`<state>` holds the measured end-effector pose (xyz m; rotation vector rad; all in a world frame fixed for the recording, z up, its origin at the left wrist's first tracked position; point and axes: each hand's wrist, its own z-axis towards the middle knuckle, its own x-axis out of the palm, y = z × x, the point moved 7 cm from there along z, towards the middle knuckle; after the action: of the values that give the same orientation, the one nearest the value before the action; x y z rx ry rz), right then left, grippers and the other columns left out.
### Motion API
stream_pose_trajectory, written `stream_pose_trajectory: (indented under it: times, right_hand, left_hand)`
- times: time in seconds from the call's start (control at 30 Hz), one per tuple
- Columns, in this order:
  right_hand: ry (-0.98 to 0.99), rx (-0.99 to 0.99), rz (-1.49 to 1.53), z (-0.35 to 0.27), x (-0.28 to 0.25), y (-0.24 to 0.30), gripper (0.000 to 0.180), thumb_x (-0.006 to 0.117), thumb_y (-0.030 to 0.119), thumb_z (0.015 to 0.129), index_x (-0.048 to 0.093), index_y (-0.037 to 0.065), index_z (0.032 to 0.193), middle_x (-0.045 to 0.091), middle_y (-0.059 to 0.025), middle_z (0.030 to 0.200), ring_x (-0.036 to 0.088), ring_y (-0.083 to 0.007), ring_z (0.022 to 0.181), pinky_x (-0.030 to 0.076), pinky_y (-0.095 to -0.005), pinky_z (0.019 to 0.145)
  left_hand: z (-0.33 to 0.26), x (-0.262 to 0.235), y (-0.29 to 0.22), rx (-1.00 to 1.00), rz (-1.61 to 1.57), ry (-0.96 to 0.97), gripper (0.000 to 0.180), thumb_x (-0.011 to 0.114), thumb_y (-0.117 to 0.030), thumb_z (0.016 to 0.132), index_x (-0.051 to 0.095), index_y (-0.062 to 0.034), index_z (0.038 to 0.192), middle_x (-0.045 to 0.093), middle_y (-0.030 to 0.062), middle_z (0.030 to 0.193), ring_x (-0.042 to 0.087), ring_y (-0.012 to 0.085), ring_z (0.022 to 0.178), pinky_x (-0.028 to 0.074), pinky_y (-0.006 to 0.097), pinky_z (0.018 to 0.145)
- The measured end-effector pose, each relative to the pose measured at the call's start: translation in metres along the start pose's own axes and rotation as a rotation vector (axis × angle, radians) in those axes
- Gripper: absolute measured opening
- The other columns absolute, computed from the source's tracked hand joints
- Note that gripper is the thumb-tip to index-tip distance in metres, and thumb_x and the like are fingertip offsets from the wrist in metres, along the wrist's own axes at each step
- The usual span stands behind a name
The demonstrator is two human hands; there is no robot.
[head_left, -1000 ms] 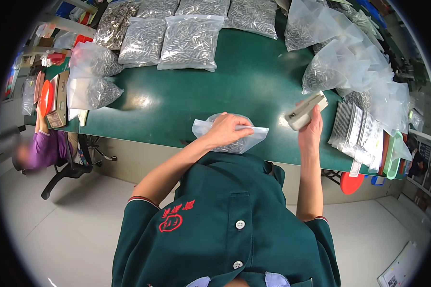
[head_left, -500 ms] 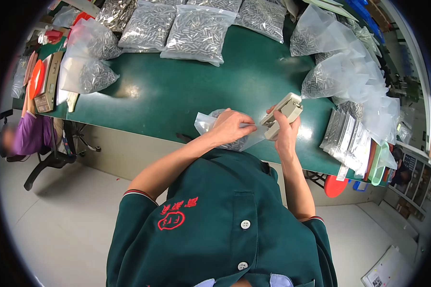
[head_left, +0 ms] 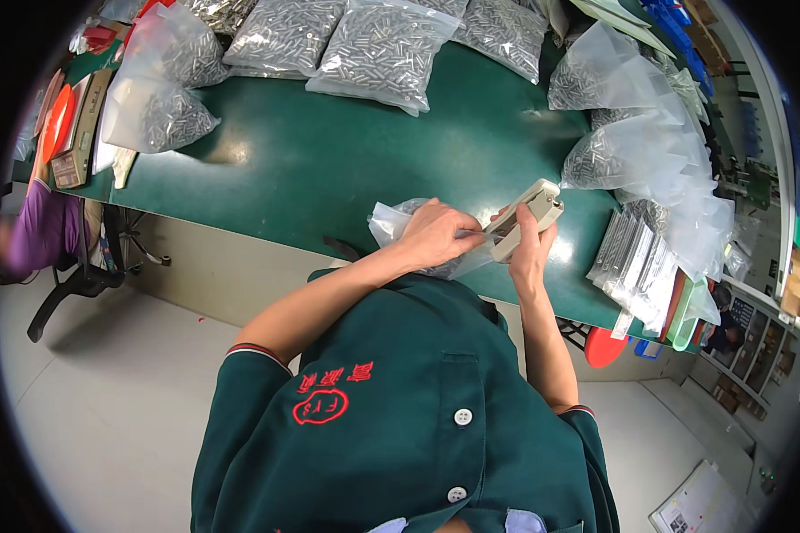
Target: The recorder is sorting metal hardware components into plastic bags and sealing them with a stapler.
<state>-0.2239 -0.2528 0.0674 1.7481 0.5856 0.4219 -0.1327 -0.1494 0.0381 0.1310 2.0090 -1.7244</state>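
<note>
At the bench's front edge my left hand pinches the upper edge of a clear plastic bag. Grey contents show through the bag, partly covered by that hand. My right hand is wrapped round a cream handheld bag sealer, thumb on its upper side. The bag's edge reaches from my left fingertips to the sealer's jaws; whether the jaws press on it I cannot tell.
Filled bags of small metal pins line the back of the green bench. More bags stand at the right, beside stacked silvery strips. At the far left, a person in a purple sleeve sits near a scale.
My left fingers and the bag's edge have come slightly closer to the sealer. The whole view has shifted a little; both hands keep their holds.
</note>
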Motion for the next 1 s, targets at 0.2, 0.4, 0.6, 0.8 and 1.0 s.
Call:
stream_pose_trajectory:
  times: [0.2, 0.4, 0.6, 0.8, 1.0]
  right_hand:
    - [-0.037, 0.01, -0.032, 0.003, 0.001, -0.005, 0.021, 0.054, 0.019, 0.085, 0.051, -0.001, 0.088, 0.058, -0.0097, 0.07, 0.059, -0.018, 0.06, 0.048, -0.031, 0.055]
    - [-0.095, 0.009, -0.083, 0.004, 0.001, -0.003, 0.027, 0.054, 0.027, 0.09, 0.052, 0.001, 0.084, 0.056, -0.0074, 0.066, 0.058, -0.0164, 0.055, 0.046, -0.0294, 0.049]
    - [-0.145, 0.024, -0.094, 0.01, 0.005, -0.004, 0.028, 0.056, 0.029, 0.09, 0.053, 0.002, 0.082, 0.053, -0.0049, 0.064, 0.054, -0.0143, 0.052, 0.045, -0.0293, 0.046]
    - [-0.163, -0.034, -0.133, 0.013, 0.0, -0.006, 0.03, 0.057, 0.03, 0.089, 0.053, 0.001, 0.083, 0.053, -0.0052, 0.065, 0.054, -0.0141, 0.051, 0.045, -0.0294, 0.046]
    - [-0.199, 0.046, -0.079, 0.006, -0.001, -0.002, 0.035, 0.058, 0.035, 0.088, 0.053, 0.001, 0.086, 0.054, -0.0057, 0.067, 0.055, -0.0145, 0.053, 0.047, -0.0292, 0.048]
  left_hand:
    - [-0.001, -0.001, 0.0, 0.009, -0.015, -0.021, 0.021, 0.061, -0.031, 0.078, 0.07, -0.0125, 0.079, 0.063, 0.0084, 0.064, 0.059, 0.0281, 0.063, 0.039, 0.038, 0.071]
    - [-0.001, 0.0, -0.001, -0.002, -0.015, 0.016, 0.02, 0.064, -0.029, 0.077, 0.07, -0.0109, 0.082, 0.064, 0.0086, 0.067, 0.059, 0.0285, 0.064, 0.04, 0.039, 0.073]
    - [0.001, -0.001, -0.003, -0.001, 0.056, 0.005, 0.022, 0.061, -0.031, 0.078, 0.069, -0.011, 0.078, 0.063, 0.0085, 0.066, 0.059, 0.0285, 0.067, 0.04, 0.039, 0.07]
    - [-0.004, -0.019, -0.005, -0.077, 0.181, 0.052, 0.021, 0.062, -0.027, 0.078, 0.067, -0.0065, 0.076, 0.064, 0.0113, 0.069, 0.059, 0.0302, 0.069, 0.04, 0.04, 0.069]
    - [-0.009, -0.024, -0.002, -0.078, 0.019, 0.014, 0.017, 0.064, -0.019, 0.075, 0.064, -0.0017, 0.074, 0.062, 0.012, 0.069, 0.057, 0.0302, 0.063, 0.041, 0.038, 0.062]
